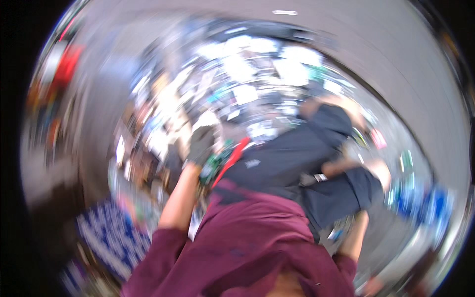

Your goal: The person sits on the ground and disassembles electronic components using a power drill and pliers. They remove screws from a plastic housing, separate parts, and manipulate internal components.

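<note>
Motion blur smears the whole head view. My left hand (pixel 200 144), in a dark grey glove, reaches forward beside my left thigh. Its fingers are too blurred to read. A whitish thing (pixel 209 120) lies just beyond it; I cannot make out whether the hand touches it. Close to that wrist are green pieces (pixel 213 166) and a long red strip (pixel 233 159) along my dark shorts. On the right, my forearm (pixel 357 232) goes down beside my bent leg, and the leg hides the hand.
A broad heap of mixed bright, white and dark litter (pixel 242 74) spreads ahead of me. Blue items (pixel 425 203) stand at the right. A blue-and-white patterned bag or box (pixel 111 237) lies at the lower left. Red things (pixel 68 64) show at the far left.
</note>
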Available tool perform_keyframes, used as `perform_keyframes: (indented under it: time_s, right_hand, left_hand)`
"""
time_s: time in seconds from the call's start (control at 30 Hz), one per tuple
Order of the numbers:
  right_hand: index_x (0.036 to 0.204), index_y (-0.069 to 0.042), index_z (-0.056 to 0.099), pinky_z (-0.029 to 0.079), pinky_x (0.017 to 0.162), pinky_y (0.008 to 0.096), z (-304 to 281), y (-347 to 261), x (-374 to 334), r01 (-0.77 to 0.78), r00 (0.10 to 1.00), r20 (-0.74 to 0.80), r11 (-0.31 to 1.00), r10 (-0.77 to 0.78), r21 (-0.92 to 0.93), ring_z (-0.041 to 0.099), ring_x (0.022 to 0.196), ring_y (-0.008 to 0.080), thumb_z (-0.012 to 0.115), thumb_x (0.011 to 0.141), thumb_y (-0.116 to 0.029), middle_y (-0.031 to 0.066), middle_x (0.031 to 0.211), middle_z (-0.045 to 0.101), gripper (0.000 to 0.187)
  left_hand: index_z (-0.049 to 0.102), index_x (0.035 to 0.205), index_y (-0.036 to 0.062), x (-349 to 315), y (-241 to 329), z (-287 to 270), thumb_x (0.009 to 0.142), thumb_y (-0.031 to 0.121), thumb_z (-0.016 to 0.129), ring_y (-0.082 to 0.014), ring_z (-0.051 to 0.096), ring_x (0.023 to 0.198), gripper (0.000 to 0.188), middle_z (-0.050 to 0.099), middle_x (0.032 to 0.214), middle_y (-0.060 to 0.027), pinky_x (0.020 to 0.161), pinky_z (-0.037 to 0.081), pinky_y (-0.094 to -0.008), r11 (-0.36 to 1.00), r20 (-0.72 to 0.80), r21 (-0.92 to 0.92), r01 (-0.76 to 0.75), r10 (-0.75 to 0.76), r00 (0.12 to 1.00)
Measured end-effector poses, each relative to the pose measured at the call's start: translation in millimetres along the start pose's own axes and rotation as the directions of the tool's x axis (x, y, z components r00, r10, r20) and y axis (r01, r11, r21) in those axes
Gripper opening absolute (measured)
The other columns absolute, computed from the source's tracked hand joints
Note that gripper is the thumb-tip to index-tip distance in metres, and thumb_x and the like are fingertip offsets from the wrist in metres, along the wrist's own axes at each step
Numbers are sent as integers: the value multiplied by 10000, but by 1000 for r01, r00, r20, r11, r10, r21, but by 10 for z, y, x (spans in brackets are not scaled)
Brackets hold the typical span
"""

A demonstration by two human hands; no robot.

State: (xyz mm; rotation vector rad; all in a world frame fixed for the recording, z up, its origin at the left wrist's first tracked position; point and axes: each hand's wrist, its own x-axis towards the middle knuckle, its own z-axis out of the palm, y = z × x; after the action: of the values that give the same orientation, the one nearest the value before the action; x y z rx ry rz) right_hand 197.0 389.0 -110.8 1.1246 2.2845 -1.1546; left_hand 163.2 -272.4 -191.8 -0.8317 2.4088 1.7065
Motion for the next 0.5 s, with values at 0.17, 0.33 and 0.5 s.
perform_keyframes:
  time_s: [0.17, 0.33, 0.5]
  right_hand:
    - [970, -56, 729, 525, 686, 425, 1057, 1377, -437, -192, 967, 177, 981, 183, 37, 675, 723, 322, 618, 908, -445, 166, 799, 707, 410]
    - [995, -46, 754, 527, 825, 448, 1967, 1689, -744, -55, 998, 5, 995, 55, 83, 695, 923, 361, 617, 869, -499, 201, 957, 727, 490]
    - [1102, -123, 774, 536, 920, 452, 2391, 2076, -747, -182, 970, 162, 983, 179, 1, 710, 1044, 372, 610, 844, -498, 205, 1127, 733, 484]
  left_hand:
    - [706, 1208, -7, 550, 1549, 873, 1007, 228, 667, -160, 660, 917, 311, 725, 1024, -87, 838, 539, -303, 960, 192, -83, -269, 280, 941]
    - [659, 1252, -36, 538, 3027, 1939, 1048, 164, 600, -232, 694, 1000, 292, 714, 1163, -147, 927, 571, -373, 767, 285, -288, -573, 640, 714]
    - [675, 1255, -25, -268, 3760, 3022, 1042, 155, 612, -236, 701, 1025, 286, 717, 1190, -148, 950, 565, -376, 639, 518, -334, -693, 738, 432]
